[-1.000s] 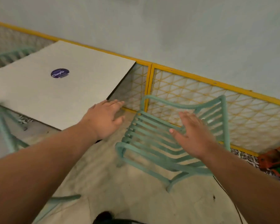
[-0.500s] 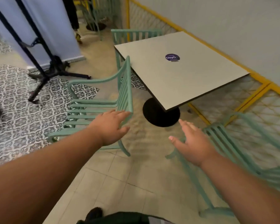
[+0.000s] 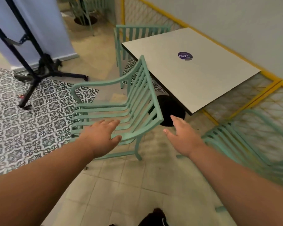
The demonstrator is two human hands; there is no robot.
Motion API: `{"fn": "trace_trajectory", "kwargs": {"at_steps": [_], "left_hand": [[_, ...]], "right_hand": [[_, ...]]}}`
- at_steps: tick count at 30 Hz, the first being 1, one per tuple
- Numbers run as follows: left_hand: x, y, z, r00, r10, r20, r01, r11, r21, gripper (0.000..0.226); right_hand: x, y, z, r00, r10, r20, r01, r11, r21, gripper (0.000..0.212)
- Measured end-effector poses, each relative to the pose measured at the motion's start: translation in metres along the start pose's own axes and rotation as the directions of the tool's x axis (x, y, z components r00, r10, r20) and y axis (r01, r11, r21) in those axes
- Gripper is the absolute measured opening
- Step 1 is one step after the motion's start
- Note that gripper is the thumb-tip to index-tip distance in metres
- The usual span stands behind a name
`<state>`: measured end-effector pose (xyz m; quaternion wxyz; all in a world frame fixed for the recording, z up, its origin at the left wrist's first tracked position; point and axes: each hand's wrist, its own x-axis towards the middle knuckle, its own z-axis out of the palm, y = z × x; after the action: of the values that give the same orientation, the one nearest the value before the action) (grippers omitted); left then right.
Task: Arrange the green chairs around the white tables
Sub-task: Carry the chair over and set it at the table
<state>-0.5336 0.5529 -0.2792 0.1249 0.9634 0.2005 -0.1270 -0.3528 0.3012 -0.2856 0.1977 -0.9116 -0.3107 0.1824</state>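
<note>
A green slatted chair (image 3: 137,97) stands left of the white square table (image 3: 203,79), its backrest against the table's near-left edge and its seat facing away. My left hand (image 3: 103,136) hovers open over the chair's near armrest, touching or almost touching it. My right hand (image 3: 183,136) is open in the air right of the chair, above the floor near the table's black round base (image 3: 171,110). A second green chair (image 3: 252,147) stands at the right, blurred. A third green chair (image 3: 137,35) sits at the table's far end.
A yellow-framed mesh fence (image 3: 260,98) runs along the wall behind the table. A black folding stand (image 3: 38,67) holds a pale banner at the left, over patterned floor tiles (image 3: 23,119). My dark shoe (image 3: 155,216) shows at the bottom.
The view has swung left from the right-hand chair toward the chair beside the table. Both hands have left the right chair and come close to this one, the left hand reaching its armrest.
</note>
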Motion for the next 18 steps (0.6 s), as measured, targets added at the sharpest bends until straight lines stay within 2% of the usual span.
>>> {"fn": "trace_trajectory", "kwargs": {"at_steps": [5, 13, 18], "left_hand": [[0.054, 0.02, 0.001, 0.991, 0.13, 0.025, -0.129, 0.991, -0.027, 0.074], [0.15, 0.053, 0.007, 0.971, 0.226, 0.077, -0.226, 0.974, -0.006, 0.076], [0.206, 0.067, 0.014, 0.945, 0.311, 0.105, -0.317, 0.947, 0.048, 0.078]], "right_hand": [[0.032, -0.001, 0.01, 0.997, 0.079, 0.008, -0.079, 0.995, 0.053, 0.065], [0.11, -0.001, 0.019, 0.976, 0.211, 0.048, -0.216, 0.969, 0.118, 0.058], [0.133, -0.006, 0.045, 0.962, 0.272, 0.034, -0.272, 0.937, 0.221, 0.04]]}}
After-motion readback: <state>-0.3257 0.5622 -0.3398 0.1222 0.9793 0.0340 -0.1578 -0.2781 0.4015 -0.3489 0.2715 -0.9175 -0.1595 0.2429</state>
